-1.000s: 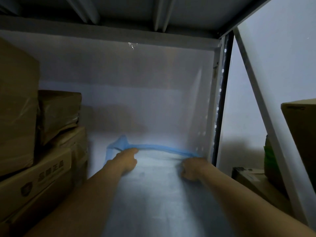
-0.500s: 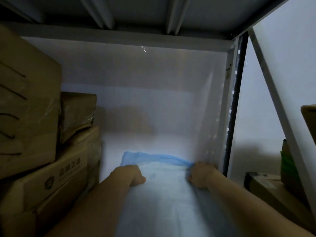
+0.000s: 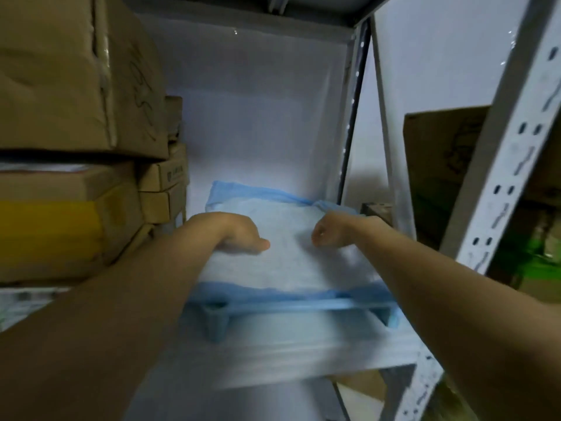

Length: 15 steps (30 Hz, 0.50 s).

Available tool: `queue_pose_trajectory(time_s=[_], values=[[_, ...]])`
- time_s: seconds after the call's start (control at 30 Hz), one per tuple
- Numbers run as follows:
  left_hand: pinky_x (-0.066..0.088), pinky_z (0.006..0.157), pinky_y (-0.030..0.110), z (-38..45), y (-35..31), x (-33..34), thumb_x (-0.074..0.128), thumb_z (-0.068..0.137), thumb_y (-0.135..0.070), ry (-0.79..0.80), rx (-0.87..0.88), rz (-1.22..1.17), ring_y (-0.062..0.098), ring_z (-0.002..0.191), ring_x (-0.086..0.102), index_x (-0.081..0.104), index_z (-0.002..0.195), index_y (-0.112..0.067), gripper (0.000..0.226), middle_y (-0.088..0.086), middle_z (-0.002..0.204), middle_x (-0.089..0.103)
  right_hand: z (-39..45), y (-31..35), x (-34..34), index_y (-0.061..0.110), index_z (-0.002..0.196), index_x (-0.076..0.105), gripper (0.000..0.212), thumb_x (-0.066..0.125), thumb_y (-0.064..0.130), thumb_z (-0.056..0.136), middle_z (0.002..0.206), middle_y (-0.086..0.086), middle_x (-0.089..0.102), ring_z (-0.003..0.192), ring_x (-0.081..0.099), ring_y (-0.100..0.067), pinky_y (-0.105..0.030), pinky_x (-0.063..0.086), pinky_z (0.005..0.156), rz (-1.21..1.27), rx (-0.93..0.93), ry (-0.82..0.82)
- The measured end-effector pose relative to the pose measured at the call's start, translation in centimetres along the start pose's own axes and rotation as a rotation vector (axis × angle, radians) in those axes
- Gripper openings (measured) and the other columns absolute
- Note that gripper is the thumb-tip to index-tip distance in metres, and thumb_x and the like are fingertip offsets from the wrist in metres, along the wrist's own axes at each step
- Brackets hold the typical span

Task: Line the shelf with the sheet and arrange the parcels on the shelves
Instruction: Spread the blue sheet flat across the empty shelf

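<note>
A white padded sheet (image 3: 282, 265) with blue borders lies flat on the white metal shelf (image 3: 303, 357); its front blue edge hangs near the shelf's front lip. My left hand (image 3: 238, 233) rests on the sheet left of its middle, knuckles up, fingers curled under, thumb pointing right. My right hand (image 3: 329, 232) is curled into a loose fist on the sheet's right part. I see no fold of the sheet pinched in either hand. Stacked cardboard parcels (image 3: 66, 74) fill the shelf's left side beside the sheet.
A box with yellow tape (image 3: 54, 235) sits low in the left stack. A perforated upright post (image 3: 504, 177) stands at the right front. Beyond it another rack holds a cardboard box (image 3: 440, 153) and something green (image 3: 528, 247). A shelf board closes the space overhead.
Both hands drew back from the sheet's far blue edge toward its middle. The view pulled back and tilted down, showing the sheet's front edge and the shelf lip.
</note>
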<state>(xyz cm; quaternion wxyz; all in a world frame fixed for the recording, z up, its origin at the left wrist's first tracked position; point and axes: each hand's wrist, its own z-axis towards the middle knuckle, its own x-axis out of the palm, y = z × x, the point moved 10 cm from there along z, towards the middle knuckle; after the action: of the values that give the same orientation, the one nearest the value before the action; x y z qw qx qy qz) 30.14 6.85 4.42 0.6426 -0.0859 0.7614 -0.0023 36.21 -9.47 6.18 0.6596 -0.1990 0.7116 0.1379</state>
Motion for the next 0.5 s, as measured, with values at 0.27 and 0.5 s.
queue_pose_trajectory(time_s=[0.27, 0.5], values=[[0.024, 0.114, 0.032, -11.8, -3.4, 2.3, 0.073, 0.073, -0.049, 0.18, 0.121, -0.11, 0.018, 0.138, 0.029, 0.04, 0.137, -0.042, 0.072, -0.007, 0.151, 0.029, -11.0, 0.5, 0.7, 0.03, 0.134, 0.052, 0.05, 0.053, 0.052, 0.089, 0.145, 0.002, 0.043, 0.133, 0.039, -0.022, -0.041, 0.025, 0.113, 0.271, -0.048, 0.095], [0.029, 0.113, 0.036, -15.9, 0.3, 1.5, 0.069, 0.078, -0.006, 0.128, -0.029, 0.047, 0.024, 0.14, 0.027, 0.028, 0.146, -0.033, 0.084, 0.001, 0.155, 0.024, -14.2, -1.6, -0.8, 0.035, 0.142, 0.04, 0.068, 0.047, -0.007, 0.089, 0.145, -0.006, 0.04, 0.114, 0.049, -0.025, -0.034, 0.041, 0.099, -0.092, 0.007, -0.021]])
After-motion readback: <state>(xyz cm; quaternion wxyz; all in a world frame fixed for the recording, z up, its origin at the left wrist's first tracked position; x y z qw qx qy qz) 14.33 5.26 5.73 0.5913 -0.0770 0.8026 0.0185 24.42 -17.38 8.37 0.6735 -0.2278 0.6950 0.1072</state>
